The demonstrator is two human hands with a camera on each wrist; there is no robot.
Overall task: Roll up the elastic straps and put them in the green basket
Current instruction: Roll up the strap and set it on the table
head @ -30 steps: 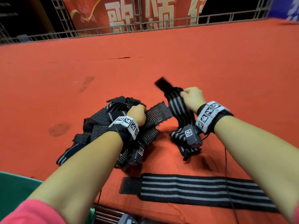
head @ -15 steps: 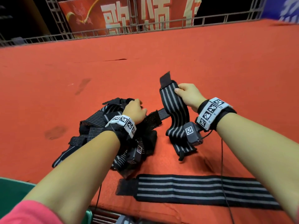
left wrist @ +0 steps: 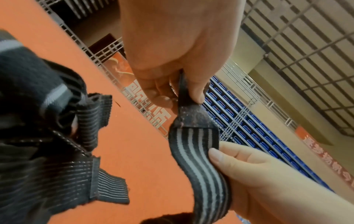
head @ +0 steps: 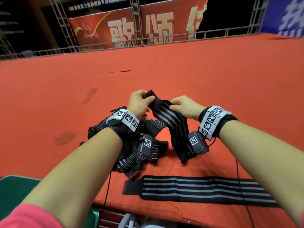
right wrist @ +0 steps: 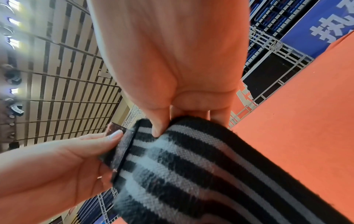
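Note:
A black elastic strap with grey stripes [head: 174, 122] hangs between both hands above the red table. My left hand [head: 139, 102] pinches its black end patch [left wrist: 188, 115] between thumb and fingers. My right hand [head: 182, 106] pinches the striped part [right wrist: 182, 151] just below that patch. The strap's lower end trails onto the table under my right wrist. A heap of more straps [head: 144, 145] lies under my left wrist. Another strap [head: 202, 188] lies flat along the near edge. The green basket [head: 14, 186] shows at the lower left corner.
The red table cloth [head: 197, 71] stretches far ahead and to both sides. A metal railing [head: 148, 41] and a red banner stand behind it. Thin black cables hang from both wrists over the near table edge.
My left hand left the heap of straps and moved up to the right, taking the strap's end patch. My right hand kept hold of the strap.

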